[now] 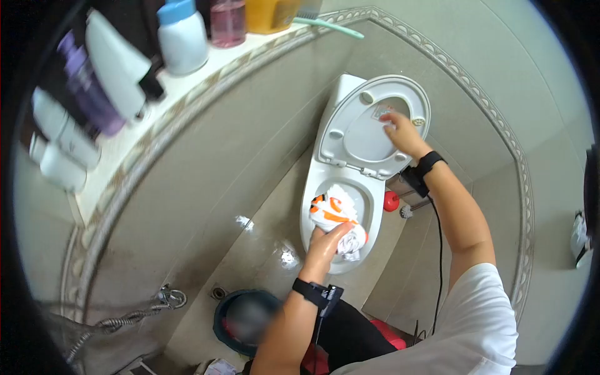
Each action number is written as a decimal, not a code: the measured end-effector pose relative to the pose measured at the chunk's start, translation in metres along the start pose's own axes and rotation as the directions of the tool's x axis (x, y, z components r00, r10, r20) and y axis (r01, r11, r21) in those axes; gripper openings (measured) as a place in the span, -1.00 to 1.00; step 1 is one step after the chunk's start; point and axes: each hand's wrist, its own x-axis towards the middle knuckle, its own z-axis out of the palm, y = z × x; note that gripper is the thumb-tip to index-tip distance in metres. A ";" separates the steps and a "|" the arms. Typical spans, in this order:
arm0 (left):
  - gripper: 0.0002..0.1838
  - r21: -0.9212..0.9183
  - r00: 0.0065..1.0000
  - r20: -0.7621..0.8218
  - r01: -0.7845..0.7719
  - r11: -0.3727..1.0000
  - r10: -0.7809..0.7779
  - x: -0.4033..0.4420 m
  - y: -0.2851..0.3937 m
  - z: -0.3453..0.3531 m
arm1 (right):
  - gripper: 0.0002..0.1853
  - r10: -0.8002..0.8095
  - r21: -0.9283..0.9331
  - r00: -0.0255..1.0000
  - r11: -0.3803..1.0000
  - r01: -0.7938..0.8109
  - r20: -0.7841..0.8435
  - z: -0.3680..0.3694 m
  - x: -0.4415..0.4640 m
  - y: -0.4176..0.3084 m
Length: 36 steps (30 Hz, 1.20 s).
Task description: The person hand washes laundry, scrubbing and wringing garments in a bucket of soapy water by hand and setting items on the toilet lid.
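My left hand (323, 249) grips a bunched white cloth (334, 215) with orange and black print, held over the bowl of a white toilet (310, 187). Part of the bowl is hidden behind the bundle. Further up, my right hand (405, 134) is in front of the raised toilet seat and lid (350, 119). Its fingers are slightly bent and apart, with nothing in them; whether they touch the lid I cannot tell. Both wrists wear black straps with small devices.
Bottles and tubes, such as a purple pump bottle (94, 94), line the ledge (178, 94) at upper left, with a green toothbrush (331, 26). A dark basin (220, 328) is on the wet floor near a metal shower hose (119, 322). A red object (391, 200) sits beside the toilet.
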 end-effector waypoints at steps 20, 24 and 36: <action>-0.49 0.084 0.908 -0.397 -0.110 0.990 0.135 -0.031 0.044 -0.024 | -0.75 -0.210 -0.268 0.975 0.938 0.221 0.068 -0.068 -0.092 -0.012; -0.50 0.031 0.887 -0.452 -0.088 0.996 0.093 -0.051 0.040 -0.043 | -0.63 -0.119 -0.143 0.978 0.979 0.144 0.169 -0.003 -0.196 -0.045; -0.54 0.051 0.900 -0.432 0.088 0.995 -0.057 -0.074 -0.017 -0.058 | -0.55 0.078 -0.069 0.948 0.996 -0.060 0.308 0.195 -0.346 -0.039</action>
